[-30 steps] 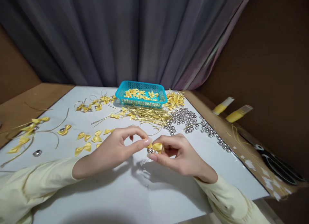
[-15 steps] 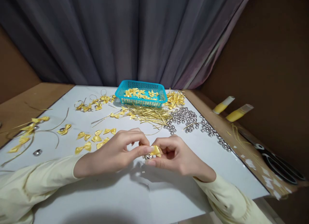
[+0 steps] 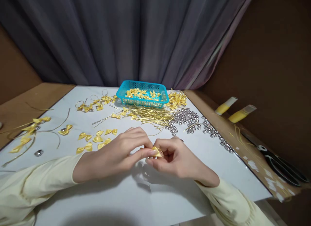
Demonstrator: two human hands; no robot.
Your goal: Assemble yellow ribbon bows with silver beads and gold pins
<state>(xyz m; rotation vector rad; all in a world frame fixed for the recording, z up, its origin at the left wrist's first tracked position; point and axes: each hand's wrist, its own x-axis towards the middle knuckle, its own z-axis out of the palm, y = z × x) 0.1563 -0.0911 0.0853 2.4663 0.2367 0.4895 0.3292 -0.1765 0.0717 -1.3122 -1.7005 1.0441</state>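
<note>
Over the white board, my left hand [image 3: 123, 151] and my right hand [image 3: 173, 156] meet at the fingertips around a yellow ribbon bow [image 3: 157, 152]. My left thumb presses on the bow while the right thumb and fingers pinch it from the other side. Under the bow a bit of a silver bell [image 3: 150, 157] shows between the thumbs, mostly covered. A thin gold cord seems to loop beside the bow at my right fingers. Left of my left hand lie several loose yellow bows [image 3: 84, 148].
A blue basket [image 3: 143, 103] with bows stands at the back. Before it lie gold cords [image 3: 150, 116], with silver bells [image 3: 186, 117] to the right. Bows with cords [image 3: 30, 128] lie far left. Scissors [image 3: 279, 164] and two yellow tubes [image 3: 243, 113] rest on the right.
My fingers have closed in further over the bow, and the silver bell is now more covered. The left hand has shifted slightly.
</note>
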